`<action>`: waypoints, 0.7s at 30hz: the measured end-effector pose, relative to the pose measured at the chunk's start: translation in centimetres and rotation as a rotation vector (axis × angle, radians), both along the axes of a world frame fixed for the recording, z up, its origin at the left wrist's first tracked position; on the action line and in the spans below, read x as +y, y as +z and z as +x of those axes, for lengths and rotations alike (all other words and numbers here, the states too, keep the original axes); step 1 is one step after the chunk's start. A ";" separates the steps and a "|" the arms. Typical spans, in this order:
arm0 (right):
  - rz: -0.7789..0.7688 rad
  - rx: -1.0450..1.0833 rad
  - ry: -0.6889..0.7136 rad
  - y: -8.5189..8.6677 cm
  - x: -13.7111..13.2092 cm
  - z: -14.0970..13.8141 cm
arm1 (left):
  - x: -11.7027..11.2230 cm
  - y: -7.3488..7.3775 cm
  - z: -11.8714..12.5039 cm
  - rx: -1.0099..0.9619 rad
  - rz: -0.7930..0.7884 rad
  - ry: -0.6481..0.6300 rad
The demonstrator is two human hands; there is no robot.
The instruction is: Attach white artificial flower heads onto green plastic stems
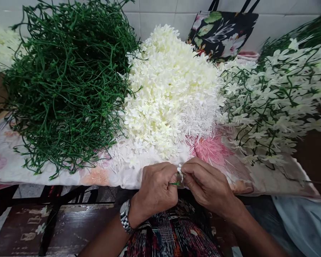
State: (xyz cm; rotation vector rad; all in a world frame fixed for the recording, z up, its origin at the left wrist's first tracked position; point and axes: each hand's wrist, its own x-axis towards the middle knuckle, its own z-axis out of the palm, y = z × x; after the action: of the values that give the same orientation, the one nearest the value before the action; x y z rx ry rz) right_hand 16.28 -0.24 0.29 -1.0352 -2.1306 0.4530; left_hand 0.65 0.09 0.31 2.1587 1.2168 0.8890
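Note:
At the table's front edge my left hand (159,186) is closed round a green plastic stem (174,184), most of it hidden in the fist. My right hand (210,185) pinches a small white artificial flower (180,172) between thumb and fingertips, right beside the left thumb. Whether flower and stem are joined I cannot tell. Behind my hands rises a heap of loose cream-white flower heads (166,82), with thin white filaments (199,114) at its lower right. To the left lies a big tangled pile of green stems (66,78).
Stems bearing white flowers (267,103) are piled at the right. A floral cloth (96,175) covers the table. A black flowered bag (222,34) leans on the tiled wall (157,18). Below the edge at left is a worn brown wooden surface (80,228) with fallen flowers.

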 end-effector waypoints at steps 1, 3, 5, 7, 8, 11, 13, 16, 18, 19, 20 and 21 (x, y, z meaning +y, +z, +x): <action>0.003 -0.001 -0.001 0.0 0.0 0.0 | 0.0 0.0 0.0 0.010 0.012 0.008; 0.011 -0.003 -0.004 -0.1 0.0 0.0 | 0.0 -0.2 0.1 0.031 0.022 0.020; 0.017 -0.004 -0.005 -0.2 0.0 0.0 | 0.0 -0.3 0.1 0.045 0.021 0.028; 0.019 -0.003 -0.005 -0.4 0.0 0.0 | -0.1 -0.5 0.1 0.051 0.016 0.033; 0.018 0.002 -0.003 -0.5 0.0 0.0 | -0.1 -0.5 0.1 0.048 0.011 0.031; 0.001 0.036 0.003 -0.5 0.1 0.1 | -0.1 -0.2 0.0 0.015 -0.063 0.008; -0.024 0.065 0.002 -0.2 0.0 0.2 | 0.0 0.0 -0.3 -0.042 -0.172 -0.018; -0.047 0.090 -0.030 0.5 -0.1 0.9 | 0.1 0.4 -0.8 -0.160 -0.327 -0.037; -0.036 0.096 -0.068 0.9 -0.3 1.5 | 0.1 0.5 -1.2 -0.225 -0.397 -0.020; -0.026 0.096 -0.086 1.1 -0.4 1.7 | 0.0 0.6 -1.4 -0.251 -0.430 -0.009; -0.013 0.097 -0.101 1.3 -0.4 1.9 | -0.1 0.7 -1.5 -0.269 -0.461 0.000; 0.002 0.098 -0.111 1.4 -0.4 2.1 | -0.2 0.8 -1.5 -0.279 -0.488 0.004</action>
State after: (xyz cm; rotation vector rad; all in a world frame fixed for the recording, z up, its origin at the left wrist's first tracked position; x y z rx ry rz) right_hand 18.37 -0.67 1.70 -1.1014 -1.9762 0.4386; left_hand -0.88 -0.09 1.07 1.5904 1.1533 0.7661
